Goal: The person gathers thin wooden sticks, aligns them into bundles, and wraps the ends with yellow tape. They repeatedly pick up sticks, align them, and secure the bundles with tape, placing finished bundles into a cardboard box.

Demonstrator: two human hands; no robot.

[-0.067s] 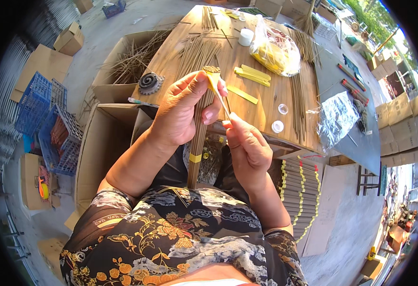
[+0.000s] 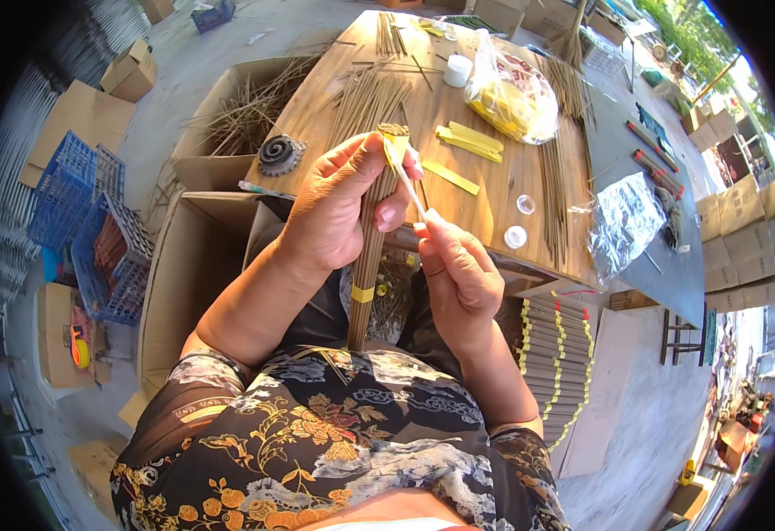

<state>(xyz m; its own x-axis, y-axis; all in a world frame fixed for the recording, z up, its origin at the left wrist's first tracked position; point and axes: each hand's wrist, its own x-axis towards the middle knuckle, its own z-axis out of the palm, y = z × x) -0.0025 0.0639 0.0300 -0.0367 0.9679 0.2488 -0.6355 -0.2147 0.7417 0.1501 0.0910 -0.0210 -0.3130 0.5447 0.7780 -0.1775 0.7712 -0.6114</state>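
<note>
My left hand [image 2: 326, 208] is closed round the upper part of a bundle of thin brown sticks [image 2: 361, 314], which look like incense sticks. The bundle stands nearly upright before my lap, its top ends level and showing above the thumb. A yellow band [image 2: 363, 293] circles it lower down. Round its top runs a yellow strip [image 2: 394, 149], pressed by my left thumb. The strip's free part slants down to my right hand [image 2: 463, 279], which pinches its end taut between thumb and fingertips. Part of the bundle is hidden behind the left fingers.
On the wooden table [image 2: 485, 208] lie loose sticks [image 2: 370, 102], yellow strips [image 2: 469, 142], a plastic bag [image 2: 511, 97], a white jar [image 2: 457, 70] and a dark gear-like part [image 2: 280, 155]. Cardboard boxes [image 2: 197, 257] stand left. Banded bundles [image 2: 556, 363] lie at the right.
The yellow strip has turned slightly near the bundle's top, showing more of its flat side. Both hands keep nearly the same place and hold.
</note>
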